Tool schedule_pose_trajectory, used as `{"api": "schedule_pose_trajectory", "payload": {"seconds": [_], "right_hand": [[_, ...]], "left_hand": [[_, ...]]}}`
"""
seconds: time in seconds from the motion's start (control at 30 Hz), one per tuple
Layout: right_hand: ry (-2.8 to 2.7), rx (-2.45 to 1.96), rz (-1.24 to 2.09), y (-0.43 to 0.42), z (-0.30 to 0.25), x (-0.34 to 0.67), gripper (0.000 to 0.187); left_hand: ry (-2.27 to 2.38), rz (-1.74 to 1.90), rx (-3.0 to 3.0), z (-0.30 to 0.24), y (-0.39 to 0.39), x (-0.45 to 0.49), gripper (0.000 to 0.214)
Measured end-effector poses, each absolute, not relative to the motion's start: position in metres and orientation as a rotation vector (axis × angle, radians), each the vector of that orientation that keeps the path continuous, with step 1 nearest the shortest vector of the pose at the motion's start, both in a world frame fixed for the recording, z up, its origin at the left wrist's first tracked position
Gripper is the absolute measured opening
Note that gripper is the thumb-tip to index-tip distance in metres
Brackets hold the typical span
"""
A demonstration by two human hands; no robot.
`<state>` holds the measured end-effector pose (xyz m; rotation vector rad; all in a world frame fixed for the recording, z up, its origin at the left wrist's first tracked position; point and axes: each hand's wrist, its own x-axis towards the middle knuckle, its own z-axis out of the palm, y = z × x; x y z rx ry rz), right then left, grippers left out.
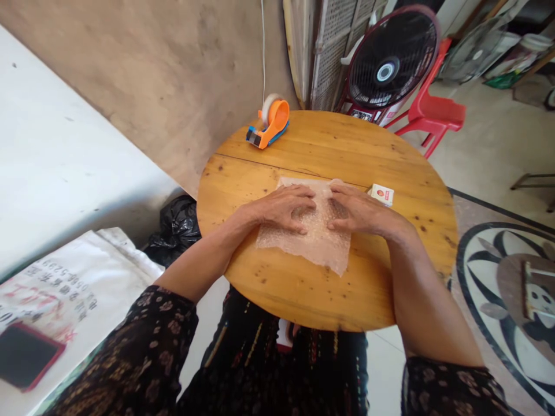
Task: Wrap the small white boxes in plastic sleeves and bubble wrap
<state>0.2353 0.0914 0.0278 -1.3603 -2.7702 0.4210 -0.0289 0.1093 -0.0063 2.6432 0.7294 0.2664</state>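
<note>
A sheet of clear bubble wrap [318,245] lies flat on the round wooden table [303,300], its lower edge uneven. My left hand [286,207] rests on the sheet's left part, fingers spread and pointing inward. On the right part lies my right hand [358,209], its fingers apart too. Between the two hands a strip of the bubble wrap shows. Just beyond my right hand sits a small white box [382,195] with a red mark. An orange and blue tape dispenser [273,122] with a roll of tape stands at the table's far left.
Behind the table are a dark fan [390,60] and a red chair [437,110]. On the left, a black plastic bag [180,222] lies by the wall, near white printed sacks [99,260]. A dark red-edged tablet or phone-like object [28,353] lies on the sacks.
</note>
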Motion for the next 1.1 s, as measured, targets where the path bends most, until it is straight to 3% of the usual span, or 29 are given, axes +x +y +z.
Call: {"api": "schedule_pose_trajectory", "payload": {"seconds": [0.3,0.7,1.1], "right_hand": [[-2.714,-1.424,0.435,0.085,0.041,0.229,0.047],[-2.666,-1.349,0.399,0.085,0.037,0.237,0.052],[-2.396,-1.491,0.525,0.083,0.052,0.239,0.047]], "left_hand": [[0.712,0.283,2.634,-0.007,0.109,-0.030,0.080],[0.758,0.204,2.584,-0.005,0.108,-0.029,0.101],[0.753,0.193,2.581,-0.004,0.108,-0.029,0.102]]}}
